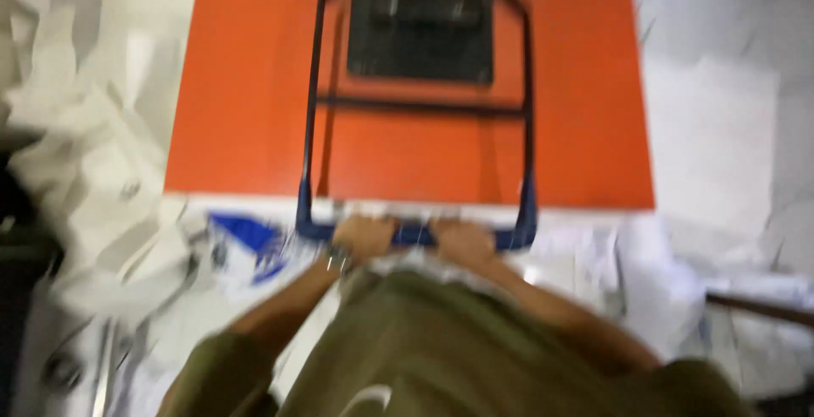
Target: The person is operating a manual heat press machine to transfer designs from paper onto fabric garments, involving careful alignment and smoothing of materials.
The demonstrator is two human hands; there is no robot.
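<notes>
Trolley handle (415,232), a dark blue tube bent into a tall loop, sits under both of my hands at the near edge of the orange platform cart (246,86), seen from straight above in a blurred frame. My left hand (365,237) is wrapped over the bar just left of its middle, and my right hand (462,241) is wrapped over it just right of the middle, the two fists close together with a short stretch of blue tube showing between them. Both look clamped on the bar, though motion blur hides the fingers. To steer such a cart well, I judge that the hands would serve better set wider, nearer the blue corners, with elbows kept in and the push kept level, since the floor around the wheels is littered with crumpled white paper (93,171) and a scrap of blue-and-white plastic (246,243) lies just beside the left corner of the handle. The deck is a flat, bright orange rectangle with a pale near edge; a black grid-like crate or plate (421,36) rests at its far end, inside the outline of the handle frame. The side rails of the handle look thin and dark. My olive sleeves (441,349) fill the bottom of the view.
</notes>
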